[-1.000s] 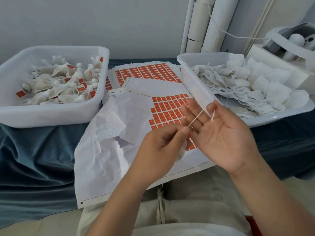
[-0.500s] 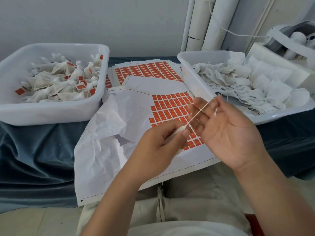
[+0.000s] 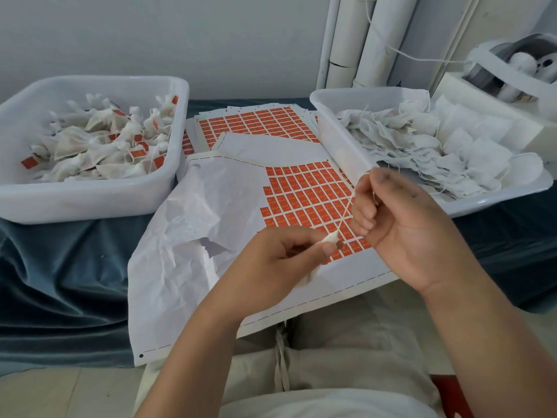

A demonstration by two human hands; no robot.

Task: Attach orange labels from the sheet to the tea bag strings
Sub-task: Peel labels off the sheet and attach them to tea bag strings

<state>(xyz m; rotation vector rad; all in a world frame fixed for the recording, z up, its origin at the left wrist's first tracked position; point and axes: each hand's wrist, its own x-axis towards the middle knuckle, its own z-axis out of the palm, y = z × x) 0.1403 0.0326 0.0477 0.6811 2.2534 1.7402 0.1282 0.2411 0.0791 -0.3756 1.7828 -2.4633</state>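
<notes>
Blue cloth (image 3: 60, 267) covers the table under the work. Above the sheet (image 3: 304, 194) of orange labels, the left hand (image 3: 280, 260) pinches the neck of a tea bag (image 3: 330, 238), and the right hand (image 3: 401, 230), fingers curled, pinches its string (image 3: 346, 212), taut between the two. Beside the sheet, the left bin (image 3: 90, 203) holds labelled bags and the right bin (image 3: 340, 140) holds plain ones.

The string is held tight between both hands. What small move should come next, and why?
Probably the right hand should lower its string end to the orange labels on the sheet just beneath. The left hand pinches the tea bag, the string is taut, and no label is on it yet.
</notes>
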